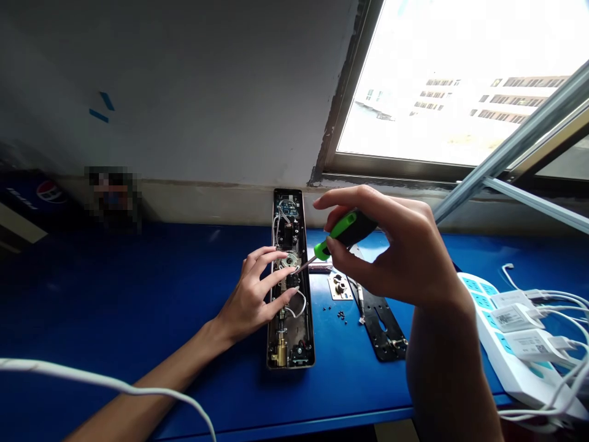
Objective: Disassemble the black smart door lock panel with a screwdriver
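A long, narrow door lock housing (309, 331) lies open on the blue table, its circuit board, wires and brass part (280, 356) exposed. My left hand (251, 288) reaches over it from the left, fingers spread, fingertips touching around a round metal part (289, 261) in the middle. In my right hand (400, 252) is a green and black screwdriver (345, 227), tilted, its shaft pointing down and left. The tip is at or near the edge of the round part, close to my left fingers; exact contact cannot be made out.
Right of the housing lie a square metal plate (339, 287), several small dark screws (341, 315) and a black backplate (381, 325). A white power strip (501, 362) with plugged-in chargers stands at the right. A white cable (115, 385) crosses the lower left. Wall and window are behind.
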The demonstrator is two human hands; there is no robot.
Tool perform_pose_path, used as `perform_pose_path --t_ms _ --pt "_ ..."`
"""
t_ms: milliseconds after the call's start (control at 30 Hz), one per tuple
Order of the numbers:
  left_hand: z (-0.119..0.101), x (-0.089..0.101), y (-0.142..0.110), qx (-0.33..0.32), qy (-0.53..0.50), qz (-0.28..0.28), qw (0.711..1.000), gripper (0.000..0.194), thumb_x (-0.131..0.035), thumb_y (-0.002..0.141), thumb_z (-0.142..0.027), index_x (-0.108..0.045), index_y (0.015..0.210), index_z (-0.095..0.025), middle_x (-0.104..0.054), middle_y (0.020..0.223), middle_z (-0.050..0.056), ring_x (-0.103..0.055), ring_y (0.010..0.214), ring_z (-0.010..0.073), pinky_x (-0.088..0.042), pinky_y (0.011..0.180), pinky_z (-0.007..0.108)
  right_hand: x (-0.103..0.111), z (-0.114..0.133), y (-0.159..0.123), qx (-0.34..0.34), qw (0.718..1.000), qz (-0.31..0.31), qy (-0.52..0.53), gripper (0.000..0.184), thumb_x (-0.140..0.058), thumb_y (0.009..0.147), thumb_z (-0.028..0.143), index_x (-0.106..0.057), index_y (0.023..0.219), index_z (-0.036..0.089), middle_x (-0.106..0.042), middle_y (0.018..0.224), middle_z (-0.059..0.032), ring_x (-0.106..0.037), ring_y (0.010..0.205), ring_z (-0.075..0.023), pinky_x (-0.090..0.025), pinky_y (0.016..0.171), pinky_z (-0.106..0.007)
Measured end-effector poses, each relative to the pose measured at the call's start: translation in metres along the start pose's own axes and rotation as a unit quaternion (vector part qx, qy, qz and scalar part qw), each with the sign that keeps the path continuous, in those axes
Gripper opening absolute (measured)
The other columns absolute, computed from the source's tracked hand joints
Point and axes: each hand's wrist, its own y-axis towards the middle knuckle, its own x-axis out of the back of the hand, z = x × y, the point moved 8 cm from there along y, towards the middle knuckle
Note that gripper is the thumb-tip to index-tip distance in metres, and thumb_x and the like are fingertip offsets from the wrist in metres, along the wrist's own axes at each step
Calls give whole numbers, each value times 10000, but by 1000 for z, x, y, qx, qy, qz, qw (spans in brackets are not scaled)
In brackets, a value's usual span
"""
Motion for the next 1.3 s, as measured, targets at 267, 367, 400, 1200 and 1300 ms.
perform_pose_path --t_ms 267,367,400,1200,1300 --pt "-3 5 0 -32 -1 -29 999 118 -658 970 -141 -710 1059 -198 -707 1192 82 -512 1295 296 -506 1062 530 2 1 0 -3 1000 9 1 380 -612 845 104 -650 1214 185 -743 989 -29 -706 829 -150 -588 816 -300" --pt "-5 3 0 -42 1 -17 999 156 -658 966 -135 -711 1093 -211 -709 1178 79 -515 1293 294 -519 1049 518 7 -9 -4 -12 999 41 -24 408 -635 834 106 -651 1232 199 -752 1014 -30 -707 824 -153 -580 795 -299" --pt "-7 4 1 -50 -2 -14 999 164 -657 966 -131 -708 1100 -210 -712 1167 79 -521 1285 291 -526 1039 507 8 -13 -6 -17 998 59 -33 430 -646 826 102 -650 1243 203 -756 1014 -29 -705 809 -151 -575 771 -293" --pt "-63 -117 64 -145 74 420 893 233 -644 810 -58 -642 611 -181 -616 618 10 -580 584 182 -451 600 299 36 -54 -34 -125 978 149 -79 440 -646 827 156 -673 1256 251 -771 1010 -24 -664 717 -142 -449 613 -278" --pt "-65 -111 63 -145 68 437 885 143 -701 815 -114 -698 695 -191 -669 680 21 -648 684 210 -509 694 314 36 -53 -34 -112 980 149 -75 421 -652 830 156 -673 1240 248 -767 995 -21 -663 731 -142 -437 590 -263"
